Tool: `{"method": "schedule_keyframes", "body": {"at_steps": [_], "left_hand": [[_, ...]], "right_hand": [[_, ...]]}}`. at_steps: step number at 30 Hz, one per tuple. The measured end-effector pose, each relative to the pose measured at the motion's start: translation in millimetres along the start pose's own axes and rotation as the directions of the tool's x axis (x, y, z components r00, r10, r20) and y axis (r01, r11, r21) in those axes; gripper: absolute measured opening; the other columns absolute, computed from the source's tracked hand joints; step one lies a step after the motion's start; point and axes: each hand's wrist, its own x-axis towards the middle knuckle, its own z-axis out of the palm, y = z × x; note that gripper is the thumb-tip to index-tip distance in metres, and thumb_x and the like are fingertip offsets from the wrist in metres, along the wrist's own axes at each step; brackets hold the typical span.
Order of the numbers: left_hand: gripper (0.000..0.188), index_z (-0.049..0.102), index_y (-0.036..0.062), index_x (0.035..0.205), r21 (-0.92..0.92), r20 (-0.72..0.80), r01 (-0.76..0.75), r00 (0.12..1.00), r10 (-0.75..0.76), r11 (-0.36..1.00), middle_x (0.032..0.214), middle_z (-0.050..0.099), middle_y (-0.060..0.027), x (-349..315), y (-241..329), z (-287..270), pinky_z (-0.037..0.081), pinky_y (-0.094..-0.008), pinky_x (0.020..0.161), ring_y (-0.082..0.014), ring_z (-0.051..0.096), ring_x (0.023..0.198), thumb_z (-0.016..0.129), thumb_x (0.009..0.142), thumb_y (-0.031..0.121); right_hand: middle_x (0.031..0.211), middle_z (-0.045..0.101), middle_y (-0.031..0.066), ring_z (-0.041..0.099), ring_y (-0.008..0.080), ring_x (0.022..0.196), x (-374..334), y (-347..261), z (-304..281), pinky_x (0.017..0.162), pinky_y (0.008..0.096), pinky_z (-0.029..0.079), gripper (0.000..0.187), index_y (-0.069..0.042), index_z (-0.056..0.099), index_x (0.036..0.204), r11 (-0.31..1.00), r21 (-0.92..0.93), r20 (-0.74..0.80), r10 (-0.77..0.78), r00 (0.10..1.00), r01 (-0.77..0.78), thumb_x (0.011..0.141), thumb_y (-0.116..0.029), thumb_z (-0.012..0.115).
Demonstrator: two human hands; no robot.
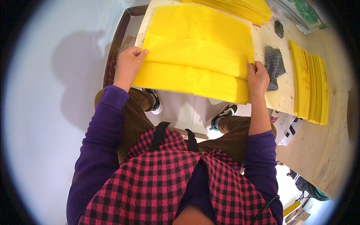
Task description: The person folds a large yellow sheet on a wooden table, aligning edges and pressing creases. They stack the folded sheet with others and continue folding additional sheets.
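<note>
A: Where is the wide, bright yellow, cloth-like sheet (pixel 198 52)?

B: Spread on the pale wooden desk (pixel 283 95), its near border along the desk's front edge, with a crease crossing its nearer part from side to side.

A: And the left grip (pixel 130 65)?

B: Narrow, pinching the sheet's left side, thumb laid on top and pointing inward, fingers curled. The arm, in a long purple sleeve (pixel 99 131), slants up from the lower left.

A: The right grip (pixel 258 79)?

B: Also holding the sheet, at the opposite side. Its thumb points away from the body, the fingers are bent, and a small tuck of material rises by the thumb tip. That forearm is bare between wrist and sleeve, and reaches almost straight forward.

A: What lies near it?

B: A crumpled, dark grey textured cloth (pixel 274 67), just to the right; farther right, a stack of yellow pieces (pixel 311 84).
</note>
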Motion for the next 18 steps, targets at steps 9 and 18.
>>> {"method": "schedule_keyframes", "body": {"at_steps": [9,18], "left_hand": [[0.025,0.063,0.0016,0.078,0.154,-0.011,0.016,1.0,-0.015,0.988,0.076,0.065,-0.0142,-2.9,7.6,2.0,0.048,-0.039,0.064,-0.0302,0.062,0.07,0.07,0.08,0.026],[0.025,0.06,0.0021,0.08,0.213,-0.042,-0.014,0.999,0.024,0.977,0.075,0.061,-0.0124,-4.6,9.6,5.6,0.046,-0.0379,0.062,-0.0275,0.059,0.068,0.067,0.084,0.026]], "right_hand": [[0.08,0.066,0.0089,0.063,0.0282,0.073,1.8,-2.5,0.0,0.065,0.0389,0.049,0.026,-0.008,0.064,0.1,0.995,-0.075,0.029,0.064,0.998,-0.062,0.083,-0.028,0.066],[0.076,0.064,0.0068,0.063,0.0253,0.071,2.2,-2.1,0.5,0.062,0.0376,0.049,0.036,-0.012,0.059,0.112,0.993,-0.109,0.021,0.042,0.999,-0.04,0.082,-0.028,0.069]]}}
